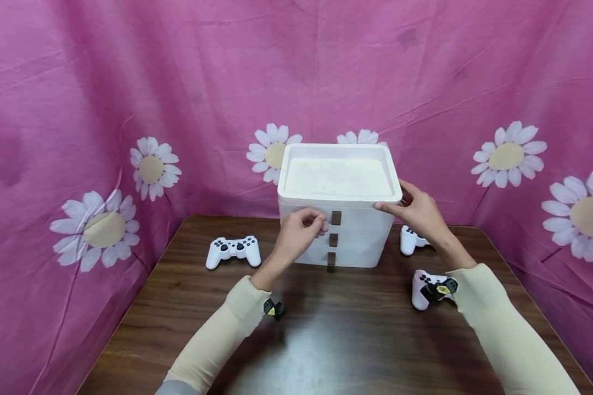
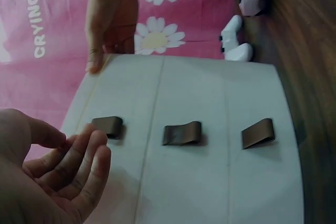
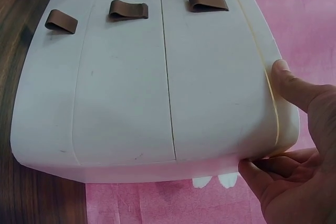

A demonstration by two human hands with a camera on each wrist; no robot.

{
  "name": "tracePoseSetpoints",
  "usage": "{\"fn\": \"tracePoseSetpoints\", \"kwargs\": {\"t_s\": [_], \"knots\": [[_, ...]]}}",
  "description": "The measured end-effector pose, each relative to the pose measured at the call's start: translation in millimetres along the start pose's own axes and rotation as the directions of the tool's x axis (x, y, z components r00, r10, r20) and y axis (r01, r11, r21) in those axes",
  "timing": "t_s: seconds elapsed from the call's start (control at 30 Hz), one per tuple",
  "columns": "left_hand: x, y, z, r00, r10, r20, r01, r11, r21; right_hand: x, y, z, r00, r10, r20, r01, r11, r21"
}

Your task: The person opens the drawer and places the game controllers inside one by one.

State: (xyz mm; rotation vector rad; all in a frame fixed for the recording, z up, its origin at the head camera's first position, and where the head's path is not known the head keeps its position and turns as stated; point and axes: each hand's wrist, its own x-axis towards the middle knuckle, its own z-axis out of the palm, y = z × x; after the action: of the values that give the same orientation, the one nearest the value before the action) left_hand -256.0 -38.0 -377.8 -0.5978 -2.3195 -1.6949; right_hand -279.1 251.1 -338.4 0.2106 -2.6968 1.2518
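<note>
A white three-drawer storage box (image 1: pixel 361 233) stands towards the back of the table, its top a shallow tray with a raised rim. One brown pull tab sits on each drawer front, the top tab (image 1: pixel 336 218) being nearest my left hand (image 1: pixel 298 233). That hand is in front of the top drawer with fingers loosely bent and nothing between them; in the left wrist view its fingertips overlap the top tab (image 2: pixel 108 127). My right hand (image 1: pixel 421 211) grips the box's upper right corner, thumb (image 3: pixel 286 80) on the front by the rim and fingers against the side.
A white game controller (image 1: pixel 233 250) lies left of the box. Two more lie to the right, one controller (image 1: pixel 411 241) partly behind my right wrist and a nearer controller (image 1: pixel 419 296) partly covered by the wrist camera. A pink flowered curtain (image 1: pixel 217 99) surrounds the brown wooden table (image 1: pixel 326 340).
</note>
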Motion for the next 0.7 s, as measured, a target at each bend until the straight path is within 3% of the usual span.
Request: {"fn": "tracePoseSetpoints", "kwargs": {"t_s": [0.2, 0.43, 0.57, 0.7], "knots": [[-2.1, -2.2, 9.3, 0.998, -0.069, -0.007, 0.07, 0.995, 0.074, -0.2, 0, 0, 1.0, -0.005, 0.001, 0.005, 1.0, -0.01], [-5.2, -2.5, 20.0, 0.991, -0.131, 0.032, 0.127, 0.987, 0.102, -0.9, 1, 1, 1.0, 0.002, 0.002, -0.002, 1.0, -0.018], [-5.7, -2.9, 26.0, 0.986, -0.165, 0.038, 0.163, 0.985, 0.052, -0.6, 0, 1, 1.0, -0.001, 0.001, 0.001, 1.0, -0.022], [-6.2, -4.4, 31.7, 0.978, -0.2, 0.06, 0.204, 0.975, -0.083, -0.5, 0, 1, 1.0, -0.006, -0.003, 0.006, 1.0, -0.022]]}}
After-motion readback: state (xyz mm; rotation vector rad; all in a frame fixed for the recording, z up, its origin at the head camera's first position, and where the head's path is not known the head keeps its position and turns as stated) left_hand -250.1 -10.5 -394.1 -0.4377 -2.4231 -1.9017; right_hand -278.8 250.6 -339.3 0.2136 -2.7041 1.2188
